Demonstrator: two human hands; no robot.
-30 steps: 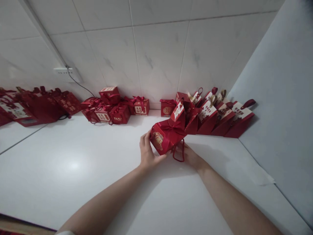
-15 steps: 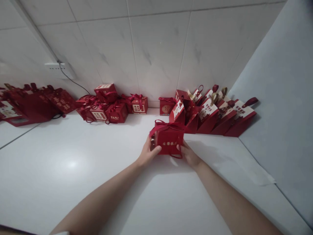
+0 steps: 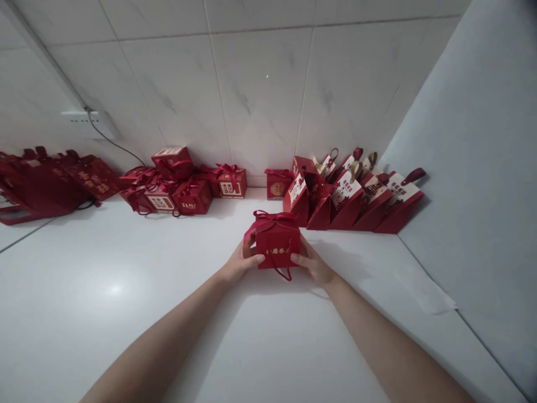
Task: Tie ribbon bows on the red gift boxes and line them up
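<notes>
Between my two hands is a red gift box [image 3: 277, 240] with gold characters on its front, a ribbon bow on top and a cord handle hanging down its face. My left hand [image 3: 241, 262] grips its left side, thumb on the front and fingers round the side. On the right side my right hand [image 3: 314, 264] holds it the same way, its thumb near the lower front corner. Most fingertips are hidden behind the box. Its base is close to the white tabletop [image 3: 168, 313]; whether it touches I cannot tell.
Along the tiled wall stand a stack of ribboned red boxes [image 3: 191, 196], a single small red box [image 3: 278, 184] and several wedge-shaped red boxes [image 3: 346, 196] with loop handles. Red gift bags [image 3: 46, 184] stand far left. A socket strip [image 3: 90, 120] with a cable is on the wall.
The gift box has turned so its front faces me more squarely, and its cord handle now hangs in front. Both hands still grip it. The whole view has shifted slightly.
</notes>
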